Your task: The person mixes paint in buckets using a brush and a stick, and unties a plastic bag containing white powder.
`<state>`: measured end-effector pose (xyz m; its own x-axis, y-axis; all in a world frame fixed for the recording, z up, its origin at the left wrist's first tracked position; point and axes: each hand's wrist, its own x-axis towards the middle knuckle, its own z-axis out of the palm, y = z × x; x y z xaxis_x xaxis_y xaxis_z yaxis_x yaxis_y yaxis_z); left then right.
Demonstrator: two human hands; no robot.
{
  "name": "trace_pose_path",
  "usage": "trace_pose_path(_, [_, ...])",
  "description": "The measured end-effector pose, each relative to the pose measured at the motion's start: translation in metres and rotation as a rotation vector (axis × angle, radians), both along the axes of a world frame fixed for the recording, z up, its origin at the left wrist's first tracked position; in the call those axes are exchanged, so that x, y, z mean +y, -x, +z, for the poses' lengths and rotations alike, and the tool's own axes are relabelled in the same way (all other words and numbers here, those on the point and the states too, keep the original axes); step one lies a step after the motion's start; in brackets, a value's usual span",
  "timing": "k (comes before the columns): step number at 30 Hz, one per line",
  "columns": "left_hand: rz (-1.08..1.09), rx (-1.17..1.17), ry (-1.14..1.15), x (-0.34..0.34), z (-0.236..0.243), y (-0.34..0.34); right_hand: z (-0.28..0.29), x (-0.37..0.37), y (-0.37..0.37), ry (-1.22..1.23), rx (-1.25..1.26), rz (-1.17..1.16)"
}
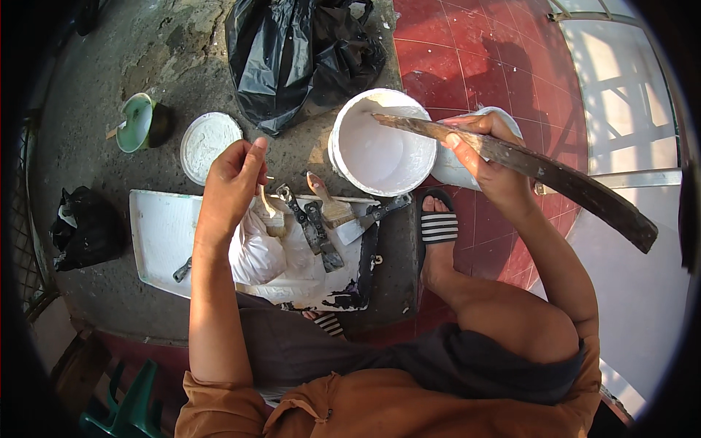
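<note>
My right hand (pixel 493 150) is closed around a long, worn wooden stick (pixel 562 175). The stick's narrow end reaches over a white bucket (pixel 383 150) that holds a smooth white substance; whether it touches the inside cannot be told. My left hand (pixel 237 171) is curled with the thumb on top, and a small pale tip shows beside its fingers. Below that hand, a tied white plastic bag (pixel 257 252) lies on a white-smeared tray (pixel 164 244). Brushes, among them a wide paintbrush (pixel 336 213), and putty knives, one a dark-handled putty knife (pixel 321 233), lie there too.
A round lid (pixel 212 148) coated in white lies left of the bucket. Farther left stand a green pail (pixel 137 123) and a small black bag (pixel 86 230). A large black plastic bag (pixel 292 62) lies behind. Red tiles (pixel 475 66) cover the right side.
</note>
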<state>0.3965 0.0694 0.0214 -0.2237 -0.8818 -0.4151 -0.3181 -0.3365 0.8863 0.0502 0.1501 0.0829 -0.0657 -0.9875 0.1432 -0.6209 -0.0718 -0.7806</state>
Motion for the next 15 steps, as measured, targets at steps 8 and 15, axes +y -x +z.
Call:
trace_pose_path(8, [0.003, -0.001, 0.001, 0.001, 0.000, 0.000, 0.004, 0.019, -0.015, -0.249, -0.259, 0.096])
trace_pose_path(15, [-0.032, -0.027, -0.010, 0.000, 0.002, -0.003, 0.034, 0.000, 0.001, -0.167, 0.049, 0.095])
